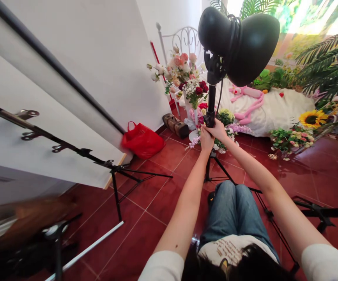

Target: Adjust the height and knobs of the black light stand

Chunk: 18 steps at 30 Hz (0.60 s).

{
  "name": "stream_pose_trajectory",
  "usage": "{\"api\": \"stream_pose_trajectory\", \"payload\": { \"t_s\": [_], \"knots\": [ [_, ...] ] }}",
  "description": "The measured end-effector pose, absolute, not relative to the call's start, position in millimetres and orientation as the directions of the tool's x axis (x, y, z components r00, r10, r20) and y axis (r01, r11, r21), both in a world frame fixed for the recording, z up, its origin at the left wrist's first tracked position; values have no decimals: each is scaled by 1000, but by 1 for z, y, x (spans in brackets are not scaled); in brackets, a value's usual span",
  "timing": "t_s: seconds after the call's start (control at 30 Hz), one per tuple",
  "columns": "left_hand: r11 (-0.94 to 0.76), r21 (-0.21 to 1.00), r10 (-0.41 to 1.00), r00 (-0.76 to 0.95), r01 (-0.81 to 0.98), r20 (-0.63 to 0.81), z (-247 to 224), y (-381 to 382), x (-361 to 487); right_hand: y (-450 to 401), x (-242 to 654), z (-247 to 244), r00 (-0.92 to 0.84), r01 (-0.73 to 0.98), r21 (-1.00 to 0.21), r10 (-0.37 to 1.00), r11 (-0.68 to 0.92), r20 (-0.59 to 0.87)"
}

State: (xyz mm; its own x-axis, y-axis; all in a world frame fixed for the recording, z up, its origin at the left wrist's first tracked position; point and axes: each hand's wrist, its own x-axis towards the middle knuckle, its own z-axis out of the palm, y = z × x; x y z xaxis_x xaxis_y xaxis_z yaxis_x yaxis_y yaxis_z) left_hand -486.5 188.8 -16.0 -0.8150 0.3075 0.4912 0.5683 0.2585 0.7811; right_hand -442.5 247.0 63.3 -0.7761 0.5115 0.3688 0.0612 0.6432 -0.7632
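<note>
- Above a red-tiled floor, legs in blue jeans show at 6 o'clock from the hands, with a white top nearest the camera.
- Both bare arms reach forward to a black lamp stand; the left hand and right hand press together, fingers wrapped narrowly around its upright pole.
- Fixed atop the pole, a black lamp with a domed shade looms at 1 o'clock, a cable coiled about it; the stand's legs spread at 6 o'clock.
- On the tiles at 8 o'clock lies a white rod; metal clips line a slanting black bar at 9 o'clock.
- Slumped near the wall at 9 o'clock is a red bag, just beside a brown bundle.
- Pink and white flowers crowd 11 o'clock, a white metal headboard behind them; a sunflower faces out at 3 o'clock.
- Farther off at 2 o'clock, a pink plush toy sprawls across white cloth, with green palm fronds beyond.
</note>
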Motion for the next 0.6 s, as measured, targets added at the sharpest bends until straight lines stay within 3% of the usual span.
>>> {"api": "stream_pose_trajectory", "payload": {
  "t_s": [0.27,0.4,0.6],
  "knots": [
    [264,759,316,-797,595,515,-22,186,-488,229,-456,69,-637,157,-790,672,593,378],
    [259,732,302,-773,630,558,-26,184,-488,229,-474,92,-591,-11,-820,658,572,467],
    [263,721,252,-767,641,590,-26,186,-485,266,-506,149,-609,-332,-729,454,599,651]
  ]
}}
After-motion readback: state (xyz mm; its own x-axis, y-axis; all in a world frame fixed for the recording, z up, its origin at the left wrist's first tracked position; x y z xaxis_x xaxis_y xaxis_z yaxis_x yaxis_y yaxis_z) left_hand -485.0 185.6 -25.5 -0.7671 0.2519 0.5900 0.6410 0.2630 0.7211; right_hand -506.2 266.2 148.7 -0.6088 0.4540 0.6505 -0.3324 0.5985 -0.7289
